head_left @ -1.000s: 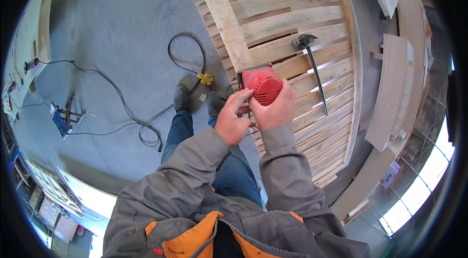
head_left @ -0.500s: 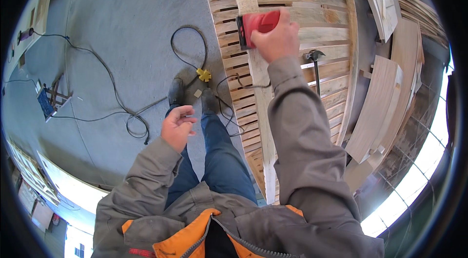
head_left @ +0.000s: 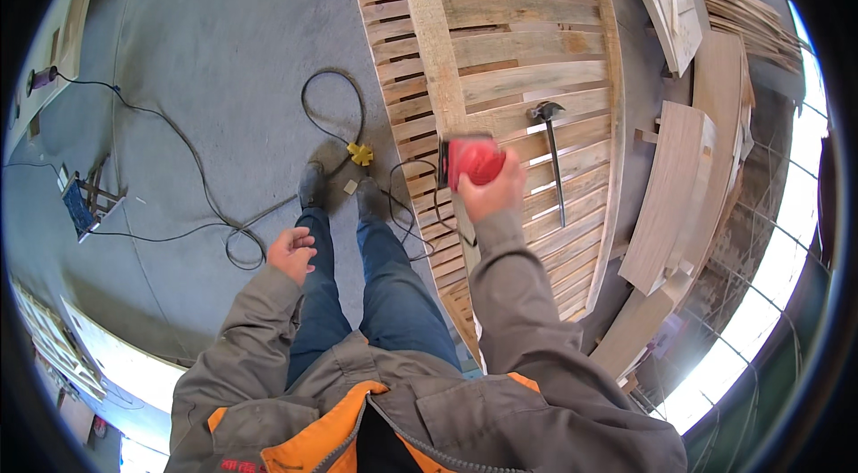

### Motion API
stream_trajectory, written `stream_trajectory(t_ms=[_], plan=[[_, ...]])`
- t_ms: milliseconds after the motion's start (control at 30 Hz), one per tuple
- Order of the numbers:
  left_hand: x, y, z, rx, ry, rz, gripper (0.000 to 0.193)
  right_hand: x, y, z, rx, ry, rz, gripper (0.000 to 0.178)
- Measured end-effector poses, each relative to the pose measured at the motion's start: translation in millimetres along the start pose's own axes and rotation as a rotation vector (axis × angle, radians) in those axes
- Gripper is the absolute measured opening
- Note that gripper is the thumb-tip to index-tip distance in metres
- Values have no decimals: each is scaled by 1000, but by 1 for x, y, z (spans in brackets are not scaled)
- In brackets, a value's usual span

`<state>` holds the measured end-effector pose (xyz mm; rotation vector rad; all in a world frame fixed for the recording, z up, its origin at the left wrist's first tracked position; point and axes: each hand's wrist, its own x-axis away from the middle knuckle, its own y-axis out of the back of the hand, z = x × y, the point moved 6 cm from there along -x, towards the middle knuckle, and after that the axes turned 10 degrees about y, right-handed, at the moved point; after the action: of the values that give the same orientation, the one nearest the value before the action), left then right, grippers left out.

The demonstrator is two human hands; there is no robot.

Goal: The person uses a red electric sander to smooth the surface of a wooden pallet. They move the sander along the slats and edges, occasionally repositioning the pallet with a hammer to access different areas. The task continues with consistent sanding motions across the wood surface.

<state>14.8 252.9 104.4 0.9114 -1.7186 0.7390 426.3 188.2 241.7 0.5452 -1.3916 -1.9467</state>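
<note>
Head cam: red electric hand sander sits on a long pale wooden plank laid lengthwise over the slatted wooden panel. My right hand is clamped over the sander's near end, fingers wrapped round it. Its black cord loops off the panel edge twd a yellow plug connector on the grey concrete floor. Black-headed hammer lies on slats just right of sander. My left hand hangs loosely curled, w/ nothing in it, above my left leg.
</note>
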Motion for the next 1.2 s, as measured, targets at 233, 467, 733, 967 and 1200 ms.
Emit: stream_trajectory(t_ms=[233,467,733,967,1200], plan=[[-31,78,93,-21,205,-169,43,84,16,-42,59,-98,109,94],[-30,118,139,-66,318,-260,40,-35,3,20,75,-129,135,86],[-30,73,100,29,297,-178,38,-136,-18,63,55,22,27,87],[-40,69,96,71,283,-203,38,-232,-31,110,88,128,0,76],[-46,75,98,57,266,-216,38,-218,-20,97,65,121,13,77]])
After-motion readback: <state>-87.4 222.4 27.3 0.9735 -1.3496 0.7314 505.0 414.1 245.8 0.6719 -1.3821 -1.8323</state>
